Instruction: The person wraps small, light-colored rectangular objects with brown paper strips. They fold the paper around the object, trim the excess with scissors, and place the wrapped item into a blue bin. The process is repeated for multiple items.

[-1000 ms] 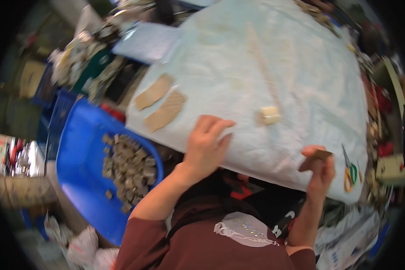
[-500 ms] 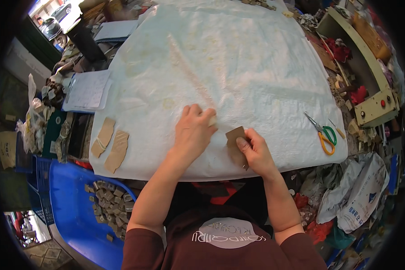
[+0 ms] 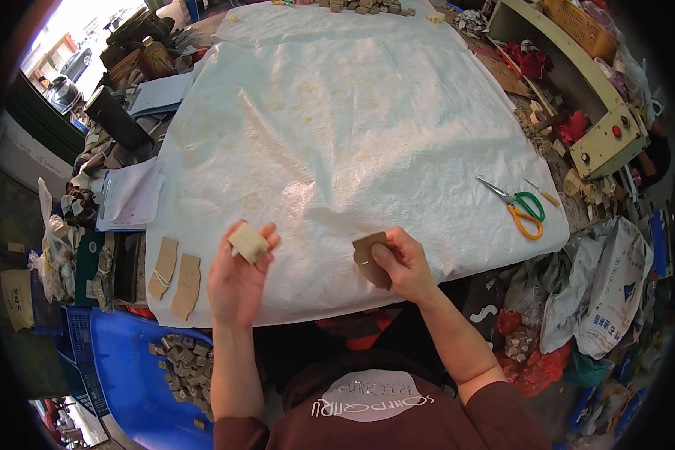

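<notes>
Holding a pale block (image 3: 249, 242) up on the fingers of your left hand (image 3: 240, 274), palm turned up, you've got it near the near edge of the white-covered surface (image 3: 315, 135), closer to the near left corner. Your right hand (image 3: 399, 264) is pinching a flat brown piece (image 3: 369, 259), thumb on top, also by the near edge but right of the block and well apart from it. Two flat tan pieces (image 3: 186, 287) sit side by side at the near left corner (the outer one has a pale strand across it). Over toward the right edge you've got scissors (image 3: 519, 206), blades spread a bit, one handle green and one orange. Just off the near left corner there's a blue tub (image 3: 120, 352) with a pile of little brownish blocks (image 3: 184, 367) in it.
</notes>
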`<state>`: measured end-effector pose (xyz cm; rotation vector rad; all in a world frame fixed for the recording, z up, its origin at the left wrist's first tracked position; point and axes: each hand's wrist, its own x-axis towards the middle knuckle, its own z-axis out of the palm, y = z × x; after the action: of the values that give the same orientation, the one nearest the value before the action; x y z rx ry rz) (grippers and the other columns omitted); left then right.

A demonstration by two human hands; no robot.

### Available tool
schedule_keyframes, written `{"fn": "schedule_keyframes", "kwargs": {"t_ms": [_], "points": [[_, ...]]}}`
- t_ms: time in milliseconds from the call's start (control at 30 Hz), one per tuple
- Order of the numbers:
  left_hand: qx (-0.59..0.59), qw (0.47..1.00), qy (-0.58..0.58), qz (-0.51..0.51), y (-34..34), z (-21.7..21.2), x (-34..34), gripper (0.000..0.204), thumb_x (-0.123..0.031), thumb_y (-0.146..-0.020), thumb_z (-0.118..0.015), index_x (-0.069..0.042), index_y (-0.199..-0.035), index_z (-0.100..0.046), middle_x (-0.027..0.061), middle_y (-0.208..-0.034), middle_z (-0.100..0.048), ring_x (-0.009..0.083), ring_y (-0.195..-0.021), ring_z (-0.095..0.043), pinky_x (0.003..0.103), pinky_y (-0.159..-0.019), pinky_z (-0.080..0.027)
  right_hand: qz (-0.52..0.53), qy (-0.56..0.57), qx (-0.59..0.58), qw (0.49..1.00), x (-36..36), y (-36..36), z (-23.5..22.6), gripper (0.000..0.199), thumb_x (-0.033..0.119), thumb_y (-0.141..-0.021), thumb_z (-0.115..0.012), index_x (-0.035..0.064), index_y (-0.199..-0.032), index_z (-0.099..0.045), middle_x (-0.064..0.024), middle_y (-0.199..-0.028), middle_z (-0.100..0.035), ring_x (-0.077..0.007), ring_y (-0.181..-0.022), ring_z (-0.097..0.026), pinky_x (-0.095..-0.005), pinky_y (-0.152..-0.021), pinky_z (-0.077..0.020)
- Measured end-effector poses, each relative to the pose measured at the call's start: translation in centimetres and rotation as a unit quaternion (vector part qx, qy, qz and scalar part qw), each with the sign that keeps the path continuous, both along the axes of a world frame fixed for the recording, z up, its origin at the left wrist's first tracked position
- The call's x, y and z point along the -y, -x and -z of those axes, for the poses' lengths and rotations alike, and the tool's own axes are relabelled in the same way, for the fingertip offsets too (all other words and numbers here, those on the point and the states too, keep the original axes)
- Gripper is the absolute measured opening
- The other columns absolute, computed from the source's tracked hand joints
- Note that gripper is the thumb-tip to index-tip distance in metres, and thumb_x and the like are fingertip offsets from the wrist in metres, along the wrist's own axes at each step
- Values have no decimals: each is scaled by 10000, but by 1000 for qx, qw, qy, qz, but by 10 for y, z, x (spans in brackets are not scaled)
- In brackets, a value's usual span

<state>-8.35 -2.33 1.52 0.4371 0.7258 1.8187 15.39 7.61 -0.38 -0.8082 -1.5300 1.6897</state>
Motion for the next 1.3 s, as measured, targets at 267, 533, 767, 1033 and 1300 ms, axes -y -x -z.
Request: {"fn": "schedule_keyframes", "kwargs": {"t_ms": [267,533,767,1033,1300], "points": [[-244,959,80,116,-71,-16,31,350,28,-835,-565,-2,-1143,-402,134,-1023,-544,258,-907,-623,303,-685,-538,-26,-293,126,947,14,-33,-44,136,45,-756,-671,40,-868,-594,-57,-761,-595,-203,-711,-560,-329,-758,-401],[-323,938,70,102,-100,-15,36,441,95,-842,-503,-23,-1240,-351,122,-1103,-533,157,-984,-558,285,-845,-457,-96,-289,151,940,26,-40,-65,144,121,-752,-685,43,-831,-593,-29,-694,-559,-184,-591,-458,-336,-823,-280],[-368,916,61,147,-101,-6,46,410,140,-793,-511,-31,-1159,-441,64,-1023,-467,143,-945,-510,269,-824,-428,-145,-223,160,951,35,-36,-58,125,145,-751,-677,54,-771,-595,-23,-628,-532,-158,-595,-398,-312,-761,-266],[-385,906,52,167,-104,-8,43,468,188,-743,-473,-31,-1155,-435,72,-1061,-443,134,-943,-493,239,-781,-424,-131,-204,145,959,39,-30,-50,163,179,-741,-698,73,-694,-584,-9,-577,-489,-164,-579,-323,-302,-682,-281],[-392,904,55,164,-103,-6,43,483,205,-724,-489,-25,-1146,-444,94,-1083,-452,163,-984,-512,261,-828,-442,-141,-183,150,961,37,-31,-52,123,158,-766,-667,63,-745,-591,-27,-583,-549,-159,-563,-369,-307,-740,-282]]}}
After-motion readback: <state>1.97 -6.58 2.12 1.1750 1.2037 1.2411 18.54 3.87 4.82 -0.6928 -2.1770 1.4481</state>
